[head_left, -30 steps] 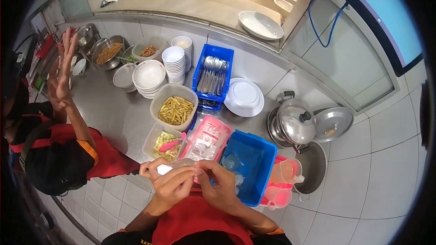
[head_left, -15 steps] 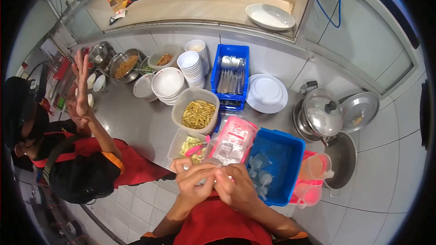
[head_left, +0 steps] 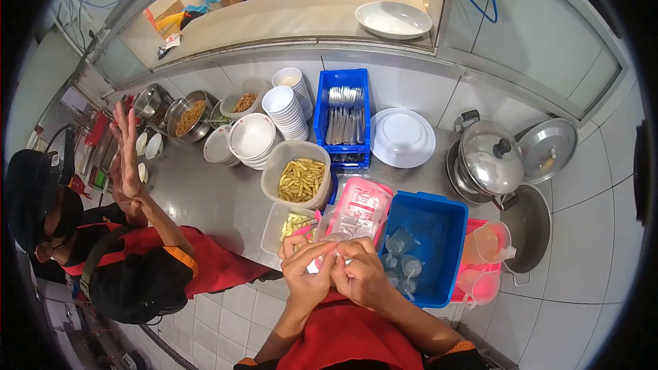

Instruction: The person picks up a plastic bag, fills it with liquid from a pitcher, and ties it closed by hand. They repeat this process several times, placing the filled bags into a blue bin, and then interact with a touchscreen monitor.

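My left hand [head_left: 305, 275] and my right hand [head_left: 364, 275] meet in front of my red apron, fingertips pinched together. Between them is a small clear plastic bag [head_left: 336, 237], mostly hidden by my fingers. Just beyond my hands lies a pink-and-white printed plastic pack [head_left: 360, 207]. To the right, a blue bin [head_left: 449, 247] holds several knotted clear plastic bags [head_left: 411, 266]. By my left hand stands a clear tub [head_left: 273, 227] of pale chopped vegetable with a pink-handled utensil. A larger tub [head_left: 269, 173] behind it holds green chilies [head_left: 301, 179].
A co-worker in a red apron [head_left: 212, 260] stands at left, hands raised. Stacked bowls [head_left: 252, 136], a blue cutlery tray [head_left: 321, 106] and white plates [head_left: 403, 138] line the wall. Pink-tinted jugs [head_left: 485, 243], a lidded pot [head_left: 490, 157] and a deep pot [head_left: 533, 229] stand at right.
My view has shifted slightly, and both hands stay pinched together, with the fingers a little repositioned. The co-worker's raised hands have moved slightly. A person in yellow shows more beyond the counter.
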A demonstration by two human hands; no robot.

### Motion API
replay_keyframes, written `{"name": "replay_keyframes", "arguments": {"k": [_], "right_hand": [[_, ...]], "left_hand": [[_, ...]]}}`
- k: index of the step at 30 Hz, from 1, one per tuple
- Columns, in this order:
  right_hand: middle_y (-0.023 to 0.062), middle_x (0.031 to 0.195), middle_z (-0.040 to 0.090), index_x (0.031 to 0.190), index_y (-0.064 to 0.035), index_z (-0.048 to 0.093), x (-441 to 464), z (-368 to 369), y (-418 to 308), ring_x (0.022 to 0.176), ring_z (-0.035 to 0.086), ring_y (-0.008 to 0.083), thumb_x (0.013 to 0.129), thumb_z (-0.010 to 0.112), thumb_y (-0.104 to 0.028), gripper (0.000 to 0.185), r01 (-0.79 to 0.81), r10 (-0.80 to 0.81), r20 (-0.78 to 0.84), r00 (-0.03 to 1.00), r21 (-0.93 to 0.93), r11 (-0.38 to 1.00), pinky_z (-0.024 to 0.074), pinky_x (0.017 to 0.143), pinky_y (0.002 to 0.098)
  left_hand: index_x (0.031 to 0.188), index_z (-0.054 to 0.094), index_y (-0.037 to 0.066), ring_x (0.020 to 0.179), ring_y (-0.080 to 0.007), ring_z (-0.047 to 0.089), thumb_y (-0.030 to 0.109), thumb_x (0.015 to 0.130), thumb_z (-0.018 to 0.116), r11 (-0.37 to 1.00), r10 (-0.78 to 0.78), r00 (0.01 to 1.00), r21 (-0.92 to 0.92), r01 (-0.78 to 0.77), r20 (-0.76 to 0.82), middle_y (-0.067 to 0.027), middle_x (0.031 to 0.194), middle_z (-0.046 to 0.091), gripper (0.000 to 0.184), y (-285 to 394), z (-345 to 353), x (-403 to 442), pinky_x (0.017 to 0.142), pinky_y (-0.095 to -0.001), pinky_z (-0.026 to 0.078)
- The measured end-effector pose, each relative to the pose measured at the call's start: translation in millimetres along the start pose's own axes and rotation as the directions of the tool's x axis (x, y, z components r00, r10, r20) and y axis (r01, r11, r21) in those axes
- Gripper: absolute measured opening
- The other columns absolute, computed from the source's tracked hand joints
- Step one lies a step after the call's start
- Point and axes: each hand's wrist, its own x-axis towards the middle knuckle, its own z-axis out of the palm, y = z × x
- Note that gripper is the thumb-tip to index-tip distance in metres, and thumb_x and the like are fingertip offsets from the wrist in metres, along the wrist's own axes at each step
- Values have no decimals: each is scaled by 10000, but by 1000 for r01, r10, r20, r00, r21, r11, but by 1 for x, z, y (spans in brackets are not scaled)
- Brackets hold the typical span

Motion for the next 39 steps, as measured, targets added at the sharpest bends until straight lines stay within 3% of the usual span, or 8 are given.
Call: {"name": "replay_keyframes", "arguments": {"k": [9, 13, 17, 22, 24, 28, 35, 39], "right_hand": [[176, 936, 594, 764, -6, 424, -1, -3, 23, 816, 552, 327, 700, 652, 107, 262, 11, -11, 94, 996, 3, 1000, 478, 704, 406], [147, 920, 591, 743, 21, 517, 2, -11, 29, 846, 547, 311, 742, 652, 48, 137, -57, 69, 185, 980, -67, 996, 478, 751, 391], [129, 986, 538, 958, -25, 497, 1, -19, 43, 885, 518, 311, 708, 698, 21, 324, -3, 18, 300, 954, -51, 999, 469, 797, 395], [123, 979, 519, 977, -40, 474, 2, -24, 48, 878, 513, 316, 722, 694, 18, 342, 51, -39, 381, 924, -20, 999, 468, 793, 411], [104, 913, 586, 777, -11, 588, 12, -28, 39, 884, 542, 290, 754, 666, -15, 82, -28, 30, 420, 907, -12, 1000, 487, 756, 366], [90, 923, 590, 763, -43, 576, 18, -31, 35, 872, 543, 284, 740, 659, -7, 93, -45, 12, 297, 955, 102, 994, 485, 757, 358], [72, 973, 592, 977, -39, 653, 18, -44, 14, 892, 541, 259, 711, 707, -86, 276, 103, -40, 261, 964, -230, 968, 466, 765, 360], [83, 996, 612, 1049, -3, 668, 19, -50, 1, 897, 551, 246, 711, 700, -117, 358, 87, -6, 256, 967, -305, 948, 450, 726, 362]], "left_hand": [[913, 728, 80, 848, -204, 465, 51, 741, 744, 981, -160, 984, -96, 167, 77, -16, 844, 692, 175, -9, 16, 2, 831, -350, 347], [902, 697, 89, 1015, -243, 429, 115, 805, 708, 984, -148, 973, -72, 163, 175, -28, 1044, 643, 102, -8, 19, 9, 944, -401, 280], [946, 668, 67, 1183, -267, 370, 146, 850, 667, 968, -204, 936, -85, 237, 286, -106, 1214, 502, 124, -12, 20, 6, 1040, -399, 228], [928, 672, 76, 1255, -247, 323, 218, 893, 656, 839, -198, 865, -377, 393, 461, -93, 1302, 409, 148, -33, 15, 3, 1078, -403, 204], [917, 676, 79, 1274, -231, 312, 215, 882, 677, 686, -198, 799, -502, 527, 568, -80, 1324, 382, 140, -38, 9, 2, 1087, -411, 213], [898, 676, 83, 1293, -221, 290, 181, 866, 707, 619, -229, 795, -546, 564, 561, -88, 1340, 364, 107, -37, 2, -4, 1082, -393, 195], [902, 692, 75, 1327, -219, 265, 138, 842, 726, 701, -183, 859, -549, 455, 478, -88, 1358, 358, 94, -19, 0, 7, 1099, -386, 184], [926, 702, 77, 1355, -239, 272, 79, 845, 710, 526, -259, 867, -691, 496, 425, -99, 1378, 364, 81, -8, 5, 9, 1110, -426, 231]]}}
